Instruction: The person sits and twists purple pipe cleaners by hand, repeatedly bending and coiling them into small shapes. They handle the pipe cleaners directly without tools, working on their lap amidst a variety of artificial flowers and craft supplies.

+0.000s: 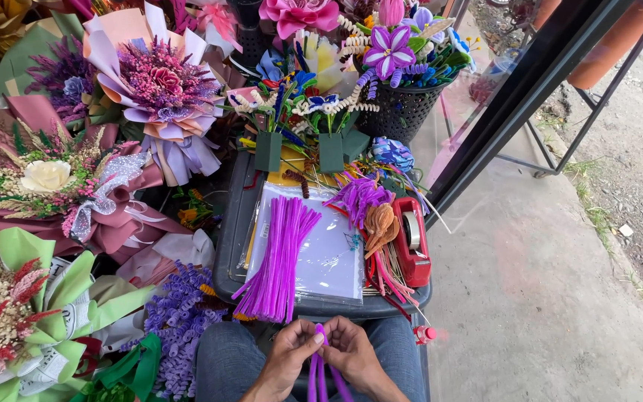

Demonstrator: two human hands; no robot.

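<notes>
Down at the bottom of the view, both hands meet over the person's lap: the left hand [292, 351] and the right hand [353, 351] are pressed close together, fingertips pinched on the top bend of a purple pipe cleaner [321, 372], whose two legs hang down between the wrists. It looks like an early fold, since the stem is only doubled over and no petal or flower shape shows yet. Just ahead, on a dark tray [228, 231] serving as a tabletop, a thick bundle of purple pipe cleaners [280, 257] lies across a white sheet [333, 257], seemingly barely used, so most of the making appears to remain. A red tape dispenser [413, 240] sits at the tray's right edge beside a small brown pipe-cleaner flower [381, 225]. Wrapped bouquets [159, 85] crowd the left side (finished ones, by the look), and a black basket [402, 108] of pipe-cleaner flowers stands behind.
</notes>
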